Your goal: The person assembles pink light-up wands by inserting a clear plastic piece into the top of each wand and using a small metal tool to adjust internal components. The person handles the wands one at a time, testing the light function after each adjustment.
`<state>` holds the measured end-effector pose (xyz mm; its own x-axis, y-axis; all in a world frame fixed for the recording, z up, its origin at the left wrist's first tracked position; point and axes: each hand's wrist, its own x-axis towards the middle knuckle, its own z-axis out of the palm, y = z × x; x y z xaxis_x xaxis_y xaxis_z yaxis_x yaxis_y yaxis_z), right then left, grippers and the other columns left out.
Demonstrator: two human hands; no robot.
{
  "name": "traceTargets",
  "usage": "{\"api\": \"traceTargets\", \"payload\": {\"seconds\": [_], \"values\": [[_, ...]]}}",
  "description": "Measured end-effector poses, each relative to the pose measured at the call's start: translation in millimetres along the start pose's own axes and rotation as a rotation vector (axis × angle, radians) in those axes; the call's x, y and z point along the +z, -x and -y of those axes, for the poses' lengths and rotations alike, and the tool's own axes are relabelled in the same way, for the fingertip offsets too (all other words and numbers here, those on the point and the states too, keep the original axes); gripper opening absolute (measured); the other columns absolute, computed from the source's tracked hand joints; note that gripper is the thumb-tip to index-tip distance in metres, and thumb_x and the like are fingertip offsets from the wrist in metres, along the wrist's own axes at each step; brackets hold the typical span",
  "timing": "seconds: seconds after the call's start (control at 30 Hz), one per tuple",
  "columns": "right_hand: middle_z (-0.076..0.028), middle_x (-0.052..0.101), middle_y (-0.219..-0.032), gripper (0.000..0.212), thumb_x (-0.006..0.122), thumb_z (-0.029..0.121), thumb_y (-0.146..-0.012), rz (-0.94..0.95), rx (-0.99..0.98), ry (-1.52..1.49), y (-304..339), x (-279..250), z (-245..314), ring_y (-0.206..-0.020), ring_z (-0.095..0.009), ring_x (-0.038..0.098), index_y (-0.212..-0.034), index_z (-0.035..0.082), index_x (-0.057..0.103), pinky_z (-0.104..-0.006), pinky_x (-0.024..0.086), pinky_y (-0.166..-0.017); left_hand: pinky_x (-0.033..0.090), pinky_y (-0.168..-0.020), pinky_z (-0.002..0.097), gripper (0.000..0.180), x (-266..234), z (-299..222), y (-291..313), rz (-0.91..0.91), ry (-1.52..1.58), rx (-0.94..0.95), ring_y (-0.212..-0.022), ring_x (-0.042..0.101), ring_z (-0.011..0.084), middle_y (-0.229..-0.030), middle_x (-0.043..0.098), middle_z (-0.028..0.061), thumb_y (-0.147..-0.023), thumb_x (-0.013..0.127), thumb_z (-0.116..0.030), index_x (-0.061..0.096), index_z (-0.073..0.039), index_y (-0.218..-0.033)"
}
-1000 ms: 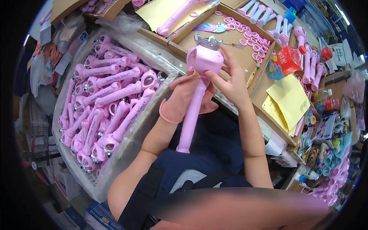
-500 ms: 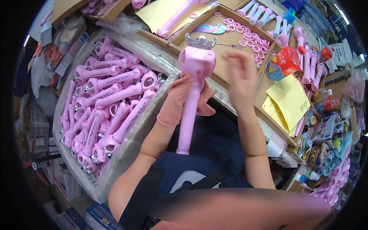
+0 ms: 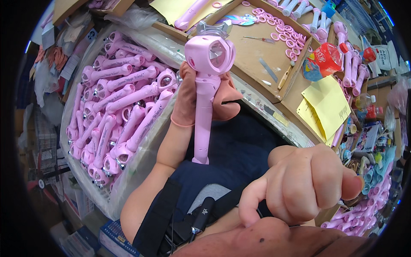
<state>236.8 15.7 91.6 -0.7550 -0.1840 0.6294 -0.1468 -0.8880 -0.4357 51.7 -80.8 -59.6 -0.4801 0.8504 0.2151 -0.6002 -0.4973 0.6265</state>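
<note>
My left hand [image 3: 225, 99], in a salmon-coloured glove, is wrapped round the neck of a pink toy wand [image 3: 204, 124]. The wand stands nearly upright, its round openwork head facing up with a clear faceted piece inside. A silvery crown-shaped top [image 3: 214, 29] sits on the head, and the handle's lower end touches my dark clothing. My bare right hand [image 3: 299, 184] is close to the camera at the lower right, fingers curled into a fist. Its palm side is hidden, so I cannot see whether anything is inside.
To the left, a plastic-lined crate [image 3: 105, 207] holds many pink wands. A cardboard tray [image 3: 252, 53] ahead contains pink rings [image 3: 280, 30], a screwdriver [image 3: 259, 39] and a brush [image 3: 284, 80]. Yellow paper sheets [image 3: 323, 109] and a red package [image 3: 323, 62] lie at right.
My right hand has come back from beside the wand head to near the camera and curled up. The wand has turned, showing its clear piece, and appears slightly further left and higher.
</note>
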Motion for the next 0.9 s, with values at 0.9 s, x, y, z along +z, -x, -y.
{"api": "traceTargets", "payload": {"seconds": [0.9], "values": [[-0.005,0.060,-0.085,0.017,0.049,0.017,-0.102,-0.469,-0.046,0.859,-0.1,-45.4,-34.7,-0.071,-0.018,0.059,-0.093,0.010,0.061,-0.0470,0.043,-0.101,0.042,-0.107,0.0349,0.014,-8.2,-7.7,5.5,-0.327,0.226,0.115,-0.117,0.054,0.0162,-0.119,0.056,0.0060,-0.104,0.047,-0.018,0.048,-0.010,-0.115]]}}
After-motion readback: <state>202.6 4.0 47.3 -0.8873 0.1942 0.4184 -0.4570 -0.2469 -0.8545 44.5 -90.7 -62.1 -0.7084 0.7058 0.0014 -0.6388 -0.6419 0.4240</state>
